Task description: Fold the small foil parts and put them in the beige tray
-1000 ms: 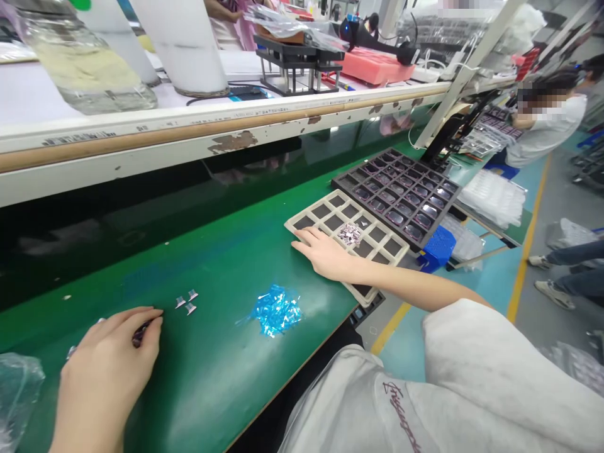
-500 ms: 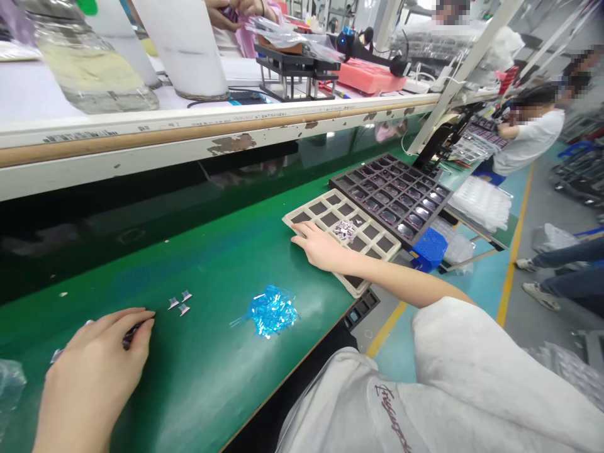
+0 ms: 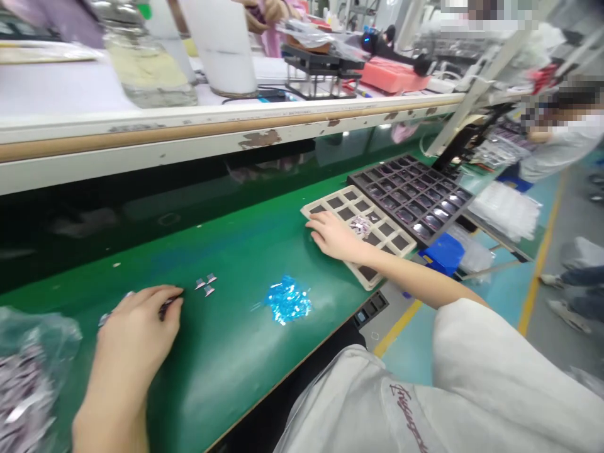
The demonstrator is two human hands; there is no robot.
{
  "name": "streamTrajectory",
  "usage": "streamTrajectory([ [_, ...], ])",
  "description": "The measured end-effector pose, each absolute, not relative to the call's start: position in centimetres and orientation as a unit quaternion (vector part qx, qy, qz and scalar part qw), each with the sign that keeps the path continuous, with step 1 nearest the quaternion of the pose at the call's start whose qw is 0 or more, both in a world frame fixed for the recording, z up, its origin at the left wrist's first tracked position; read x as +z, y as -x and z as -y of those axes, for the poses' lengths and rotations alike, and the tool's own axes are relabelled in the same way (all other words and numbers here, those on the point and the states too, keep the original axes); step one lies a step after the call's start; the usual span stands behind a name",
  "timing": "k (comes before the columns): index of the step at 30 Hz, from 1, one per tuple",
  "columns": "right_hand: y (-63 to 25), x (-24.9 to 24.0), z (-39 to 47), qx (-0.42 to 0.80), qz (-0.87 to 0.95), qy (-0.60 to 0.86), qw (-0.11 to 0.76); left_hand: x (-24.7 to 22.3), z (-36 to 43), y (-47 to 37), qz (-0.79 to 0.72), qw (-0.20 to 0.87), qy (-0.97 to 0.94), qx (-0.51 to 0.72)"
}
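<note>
My left hand (image 3: 134,330) is curled over the green table (image 3: 226,352), with small dark parts showing between thumb and fingers. More small parts peek out behind its knuckles. Just right of it lie several small metallic pieces (image 3: 209,290). A pile of shiny blue film strips (image 3: 287,299) sits mid-table. At the left edge of a cream compartment tray (image 3: 369,281), my right hand (image 3: 337,238) rests with its fingers apart and nothing visible in them. Beside it, a heap of small pinkish parts (image 3: 360,226) lies in the tray.
A black tray of dark oval pieces (image 3: 408,200) stands behind the cream one. At lower left is a clear bag of parts (image 3: 28,384). A raised shelf edge (image 3: 198,139) crosses the back. A blue bin (image 3: 443,253) is right of the trays.
The view has turned left, so everything appears further right and more of the clear bag shows. Both hands keep about the same places over the table and tray.
</note>
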State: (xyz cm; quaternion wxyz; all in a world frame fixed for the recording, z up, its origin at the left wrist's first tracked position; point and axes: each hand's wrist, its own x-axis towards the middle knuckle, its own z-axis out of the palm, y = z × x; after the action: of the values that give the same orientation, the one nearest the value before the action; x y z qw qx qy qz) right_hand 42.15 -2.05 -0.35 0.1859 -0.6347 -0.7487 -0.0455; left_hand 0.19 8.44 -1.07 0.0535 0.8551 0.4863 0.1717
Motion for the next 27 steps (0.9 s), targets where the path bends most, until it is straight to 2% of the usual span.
streamTrajectory([
  [4,-39.2,1.4,-0.8,-0.035,0.757,0.589,0.279,-0.4,-8.1,-0.5,-0.471,0.06,-0.866,0.158],
  [7,-35.4,2.3,-4.5,0.018,0.781,0.542,0.311,-0.6,-8.1,-0.5,-0.466,0.058,-0.867,0.168],
  [13,-28.8,0.2,-12.1,0.083,0.8,0.521,0.286,-0.6,-8.0,-0.6,-0.481,0.093,-0.848,0.2],
  [18,-25.2,-1.1,-16.0,0.098,0.815,0.512,0.253,-0.2,-8.2,-0.8,-0.477,0.131,-0.819,0.291],
  [24,-21.7,-1.6,-18.6,0.106,0.82,0.519,0.217,-0.3,-8.6,-0.8,-0.479,0.272,-0.711,0.437],
  [27,-21.1,-2.3,-18.9,0.116,0.812,0.523,0.231,-0.7,-9.0,-0.8,-0.489,0.353,-0.633,0.486],
])
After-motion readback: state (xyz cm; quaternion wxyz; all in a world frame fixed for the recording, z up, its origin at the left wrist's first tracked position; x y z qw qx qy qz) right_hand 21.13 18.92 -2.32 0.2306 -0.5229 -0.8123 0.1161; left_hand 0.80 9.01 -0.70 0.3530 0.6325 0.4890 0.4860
